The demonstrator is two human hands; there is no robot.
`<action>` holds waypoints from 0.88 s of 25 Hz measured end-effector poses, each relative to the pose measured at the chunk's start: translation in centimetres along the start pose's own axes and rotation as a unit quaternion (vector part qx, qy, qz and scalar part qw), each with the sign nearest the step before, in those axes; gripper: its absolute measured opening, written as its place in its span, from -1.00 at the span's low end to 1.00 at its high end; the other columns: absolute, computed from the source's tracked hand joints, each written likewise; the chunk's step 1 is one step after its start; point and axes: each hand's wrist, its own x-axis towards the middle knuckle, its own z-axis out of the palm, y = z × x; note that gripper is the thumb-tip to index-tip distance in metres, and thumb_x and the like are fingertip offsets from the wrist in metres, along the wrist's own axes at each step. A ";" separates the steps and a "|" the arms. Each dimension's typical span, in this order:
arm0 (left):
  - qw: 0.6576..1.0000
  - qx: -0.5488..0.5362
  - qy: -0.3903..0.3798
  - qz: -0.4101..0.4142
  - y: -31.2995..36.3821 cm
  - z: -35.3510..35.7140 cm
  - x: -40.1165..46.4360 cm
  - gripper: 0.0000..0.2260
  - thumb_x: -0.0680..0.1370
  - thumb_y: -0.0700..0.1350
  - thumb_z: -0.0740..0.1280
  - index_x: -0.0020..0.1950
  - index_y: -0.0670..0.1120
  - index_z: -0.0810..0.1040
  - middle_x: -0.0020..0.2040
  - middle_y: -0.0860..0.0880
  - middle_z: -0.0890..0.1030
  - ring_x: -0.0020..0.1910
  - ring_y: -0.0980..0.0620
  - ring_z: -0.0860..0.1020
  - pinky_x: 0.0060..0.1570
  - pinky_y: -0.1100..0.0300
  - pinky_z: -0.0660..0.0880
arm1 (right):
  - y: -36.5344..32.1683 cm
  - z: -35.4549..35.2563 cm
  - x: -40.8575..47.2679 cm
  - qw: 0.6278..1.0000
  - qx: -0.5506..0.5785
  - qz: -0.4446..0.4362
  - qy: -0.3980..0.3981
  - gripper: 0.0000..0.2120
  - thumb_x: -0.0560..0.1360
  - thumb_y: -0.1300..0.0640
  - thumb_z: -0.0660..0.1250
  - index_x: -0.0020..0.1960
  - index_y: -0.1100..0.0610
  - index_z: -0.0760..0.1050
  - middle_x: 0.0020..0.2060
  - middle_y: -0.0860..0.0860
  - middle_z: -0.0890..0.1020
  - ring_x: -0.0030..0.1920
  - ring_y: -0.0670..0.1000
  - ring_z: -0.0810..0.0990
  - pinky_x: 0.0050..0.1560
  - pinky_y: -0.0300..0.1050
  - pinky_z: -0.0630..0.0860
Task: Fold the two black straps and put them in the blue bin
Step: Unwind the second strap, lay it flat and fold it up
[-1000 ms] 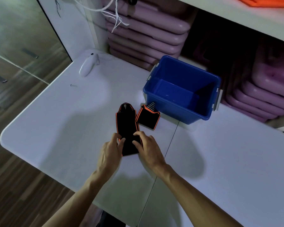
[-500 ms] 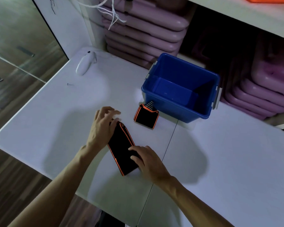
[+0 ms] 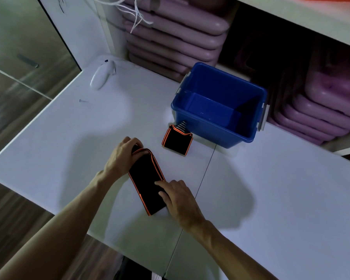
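A long black strap with orange edging lies flat on the white table, slanting from upper left to lower right. My left hand grips its far, folded end. My right hand presses fingers flat on its near end. A second black strap, folded into a small square, rests on the table against the front of the blue bin. The bin is open and nothing shows inside it.
A white handheld device and a small screw lie at the table's far left. Stacked purple cushions fill shelves behind the bin. The table's left edge drops to a wooden floor.
My left hand moved from the strap's near end up to its far end. The strap turned to lie slanted, with its far end now doubled over. My right hand stayed at the near end.
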 end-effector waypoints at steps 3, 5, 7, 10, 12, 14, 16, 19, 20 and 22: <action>0.998 -0.039 0.008 -0.047 0.4 -0.6 0.7 -0.72 0.46 0.05 0.43 0.08 -0.07 0.56 0.02 -0.10 0.54 -0.06 -0.07 0.54 0.00 0.07 0.48 | 0.2 -0.2 0.2 1.000 -0.009 0.004 -0.008 -0.65 0.65 -0.03 0.05 0.37 0.00 0.40 -0.13 0.02 0.56 -0.08 0.02 0.43 -0.09 0.02 0.50; 0.996 -0.045 0.070 -0.043 1.1 -1.8 0.0 -0.75 0.50 0.04 0.39 0.11 -0.05 0.56 0.07 -0.08 0.52 -0.04 -0.05 0.53 0.03 0.08 0.47 | 0.1 -0.1 0.3 1.000 -0.015 0.006 -0.011 -0.65 0.66 -0.04 0.03 0.37 -0.01 0.39 -0.13 0.01 0.54 -0.10 0.02 0.41 -0.10 0.00 0.47; 0.988 0.018 0.144 0.060 1.7 -2.4 -2.2 -0.80 0.56 -0.02 0.34 0.11 -0.08 0.59 0.03 -0.09 0.51 -0.04 -0.06 0.51 0.04 0.08 0.46 | -0.1 0.0 0.2 1.000 -0.029 0.003 -0.007 -0.66 0.66 -0.03 0.03 0.37 -0.01 0.40 -0.14 0.00 0.52 -0.12 0.02 0.38 -0.14 -0.01 0.46; 0.980 0.082 0.090 0.155 1.5 -0.2 -6.5 -0.74 0.60 -0.04 0.25 0.16 -0.13 0.61 0.07 -0.10 0.58 0.02 -0.09 0.56 0.06 0.09 0.51 | 0.0 0.0 0.2 1.000 -0.030 0.002 -0.003 -0.66 0.67 -0.02 0.02 0.37 0.00 0.40 -0.11 -0.01 0.53 -0.11 0.01 0.37 -0.15 -0.01 0.46; 0.984 0.097 0.046 0.143 0.9 1.5 -7.4 -0.66 0.61 -0.01 0.19 0.26 -0.15 0.57 0.21 -0.10 0.60 0.16 -0.10 0.56 0.15 0.05 0.52 | 0.0 0.2 0.3 0.999 -0.038 -0.001 -0.001 -0.64 0.68 -0.02 0.01 0.38 0.02 0.40 -0.07 0.00 0.56 -0.08 0.03 0.40 -0.13 0.00 0.48; 0.983 0.104 0.027 0.152 0.8 2.2 -7.2 -0.63 0.63 0.00 0.14 0.29 -0.16 0.55 0.27 -0.10 0.58 0.24 -0.09 0.54 0.17 0.00 0.54 | 0.0 0.6 0.0 0.999 -0.047 0.003 0.005 -0.64 0.68 -0.01 0.01 0.38 0.05 0.39 -0.05 0.03 0.56 -0.06 0.05 0.42 -0.12 0.02 0.51; 0.977 0.126 0.025 0.170 1.1 2.2 -6.9 -0.62 0.62 0.00 0.12 0.28 -0.17 0.55 0.27 -0.11 0.58 0.24 -0.12 0.54 0.11 0.00 0.58 | -0.2 0.8 -0.3 0.999 -0.048 0.009 0.016 -0.64 0.68 0.00 0.01 0.39 0.07 0.39 -0.06 0.04 0.55 -0.06 0.05 0.42 -0.12 0.00 0.52; 0.973 0.163 0.032 0.159 1.4 2.3 -6.7 -0.68 0.58 -0.05 0.23 0.27 -0.14 0.56 0.25 -0.15 0.55 0.18 -0.19 0.54 -0.05 -0.03 0.61 | -0.5 0.9 -0.5 0.998 -0.054 0.012 0.027 -0.63 0.68 0.01 0.03 0.39 0.09 0.40 -0.08 0.05 0.54 -0.07 0.04 0.41 -0.14 -0.03 0.52; 0.973 0.170 0.040 0.148 1.5 2.4 -6.3 -0.70 0.57 -0.06 0.26 0.26 -0.13 0.57 0.23 -0.15 0.54 0.14 -0.19 0.53 -0.09 -0.04 0.60 | -0.6 0.9 -0.5 0.998 -0.053 0.015 0.029 -0.63 0.67 0.02 0.04 0.40 0.10 0.40 -0.08 0.06 0.54 -0.07 0.05 0.41 -0.15 -0.03 0.52; 0.976 0.169 0.059 0.123 1.6 2.6 -5.1 -0.73 0.57 -0.03 0.25 0.19 -0.10 0.59 0.19 -0.14 0.52 0.07 -0.17 0.47 -0.09 -0.03 0.56 | -0.7 1.0 -0.6 0.998 -0.042 0.022 0.034 -0.63 0.67 0.03 0.04 0.40 0.10 0.39 -0.07 0.08 0.53 -0.06 0.07 0.42 -0.15 0.01 0.53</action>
